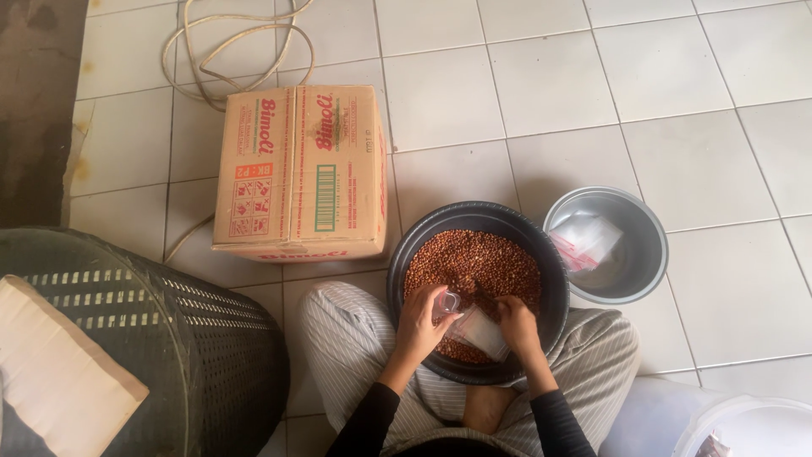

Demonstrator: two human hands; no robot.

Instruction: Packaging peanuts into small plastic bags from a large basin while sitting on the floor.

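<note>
A person sits cross-legged on the tiled floor (660, 68), striped trousers and black sleeves showing at the bottom of the view. The left hand (420, 323) is curled closed around a small clear cup (450, 301), tipped toward the mouth of a small clear plastic bag (482, 333). The right hand (518, 324) pinches the bag's edge, fingers closed on it, apparently to keep the mouth open and steady. Both hands work directly over a black basin (554, 254) resting against the person's legs, so anything spilled would drop back into the reddish-brown peanuts (474, 258) that fill it. Just right of the basin, touching or nearly so, a grey metal bowl (647, 233) holds more plastic bags (584, 239), within easy reach of the right hand. To the left stands a dark mesh basket (194, 338) with a flat board (59, 372) laid on it. Beyond lies a cardboard box (300, 173), and past that a pale coiled hose (237, 42).
</note>
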